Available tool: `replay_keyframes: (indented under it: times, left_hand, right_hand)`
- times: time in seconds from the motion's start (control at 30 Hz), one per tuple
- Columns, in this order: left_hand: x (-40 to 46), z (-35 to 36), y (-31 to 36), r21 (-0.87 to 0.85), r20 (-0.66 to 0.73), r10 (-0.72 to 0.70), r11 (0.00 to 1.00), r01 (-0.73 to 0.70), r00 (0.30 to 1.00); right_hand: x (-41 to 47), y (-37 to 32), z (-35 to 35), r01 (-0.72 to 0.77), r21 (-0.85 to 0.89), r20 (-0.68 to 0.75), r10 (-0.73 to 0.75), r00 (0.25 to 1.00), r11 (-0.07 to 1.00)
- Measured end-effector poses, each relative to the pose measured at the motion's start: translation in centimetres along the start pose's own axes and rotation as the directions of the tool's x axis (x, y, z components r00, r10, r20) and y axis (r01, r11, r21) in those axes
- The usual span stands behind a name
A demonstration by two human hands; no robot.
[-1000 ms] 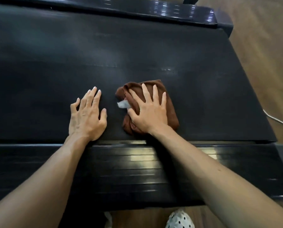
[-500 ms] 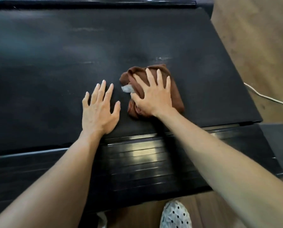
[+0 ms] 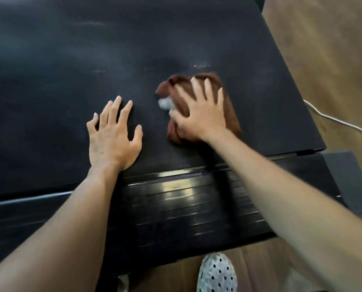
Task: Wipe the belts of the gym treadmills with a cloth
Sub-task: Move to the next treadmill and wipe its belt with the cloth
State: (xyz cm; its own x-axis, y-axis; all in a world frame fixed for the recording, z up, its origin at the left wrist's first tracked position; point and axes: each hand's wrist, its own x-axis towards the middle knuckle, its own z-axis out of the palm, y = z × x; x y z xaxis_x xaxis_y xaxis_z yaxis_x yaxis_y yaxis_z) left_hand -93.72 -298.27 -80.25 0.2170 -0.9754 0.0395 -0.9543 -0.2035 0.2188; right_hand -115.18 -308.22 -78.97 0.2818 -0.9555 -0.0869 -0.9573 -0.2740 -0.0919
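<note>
The wide black textured rubber treadmill belt (image 3: 70,81) fills most of the view. Crumpled brown cloth (image 3: 228,114) lies on the belt, right of centre and near its front edge, w/ a small white tag or label (image 3: 165,103) sticking out on its left side; too blurred to read any writing. Right hand (image 3: 201,116) presses flat on the cloth, fingers straight and spread; hand and cloth are motion-blurred. Left hand (image 3: 112,135) lies palm down on bare belt just left of the cloth, fingers apart, holding nothing, not touching the cloth. Glossy black ribbed side rail (image 3: 186,207) runs along the belt's near edge, under both forearms. No brand marks legible on belt or rail. Beyond the belt's right end: wood floor (image 3: 333,49) w/ a thin white cable (image 3: 340,123). Below the rail, a white perforated shoe (image 3: 217,272) on the floor.
</note>
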Motion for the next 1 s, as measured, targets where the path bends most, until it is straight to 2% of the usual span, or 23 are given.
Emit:
replay_keyframes:
  times: [0.07,0.1,0.17,0.23,0.3,0.4,0.5,0.57,0.6,0.63,0.7,0.77,0.83,0.9,1.0]
  left_hand:
    - [0.1,-0.1,0.1,-0.012,-0.004,-0.004,1.0,0.004,1.0]
    - [0.0,-0.1,0.1,-0.009,-0.005,-0.004,1.0,0.004,1.0]
    - [0.0,-0.1,0.2,-0.003,-0.006,-0.002,1.0,0.002,1.0]
    - [0.0,0.0,0.3,0.0,-0.004,0.001,1.0,-0.001,1.0]
    - [0.1,0.1,0.1,0.002,-0.007,0.001,1.0,-0.001,1.0]
    - [0.2,0.1,0.0,0.004,-0.01,0.001,1.0,-0.001,1.0]
    - [0.1,0.1,0.1,0.003,-0.014,-0.001,1.0,0.001,1.0]
    - [0.1,0.1,0.1,0.0,-0.015,-0.002,1.0,0.002,1.0]
    - [0.1,0.1,0.1,0.005,-0.017,0.0,1.0,0.0,1.0]
    - [0.1,0.0,0.1,0.009,-0.018,0.0,1.0,0.001,1.0]
    - [0.1,0.0,0.2,0.01,-0.016,-0.004,1.0,0.004,1.0]
    - [0.1,0.1,0.2,0.016,-0.017,0.0,1.0,0.0,1.0]
    - [0.2,0.2,0.1,0.019,-0.018,0.0,1.0,0.0,1.0]
    - [0.2,0.2,0.0,0.019,-0.017,0.002,1.0,-0.002,1.0]
    - [0.1,0.1,0.1,0.008,-0.02,0.006,1.0,-0.006,1.0]
  right_hand:
    - [-4.4,0.5,0.5,0.097,-0.005,-0.036,-0.097,0.995,0.995]
    - [-6.0,1.6,0.6,0.079,-0.014,-0.042,-0.08,0.996,0.997]
    - [-6.6,4.6,0.3,-0.097,-0.028,-0.056,0.096,0.994,0.995]
    - [-4.3,6.8,-0.4,-0.318,-0.012,-0.043,0.318,0.947,0.948]
    - [-0.6,7.1,-1.2,-0.426,0.005,-0.017,0.426,0.905,0.905]
    - [3.5,4.9,-1.4,-0.358,-0.001,0.01,0.358,0.934,0.934]
    - [2.2,2.2,-0.8,-0.07,-0.032,0.017,0.07,0.997,0.997]
    - [-1.7,2.0,-0.5,0.104,-0.023,-0.004,-0.104,0.995,0.994]
    - [-3.7,2.6,-0.3,0.137,-0.026,-0.02,-0.137,0.99,0.99]
    - [-5.3,3.8,-0.1,0.122,-0.031,-0.031,-0.123,0.992,0.992]
    - [-5.9,6.4,-0.3,-0.038,-0.038,-0.04,0.036,0.999,0.999]
    - [-3.3,8.3,-0.9,-0.245,-0.03,-0.03,0.244,0.969,0.969]
    - [1.1,8.4,-2.0,-0.382,0.018,-0.006,0.383,0.924,0.924]
    - [5.4,7.3,-2.6,-0.403,0.056,0.025,0.402,0.915,0.914]
    - [7.8,3.4,-2.3,-0.219,0.037,0.053,0.217,0.975,0.975]
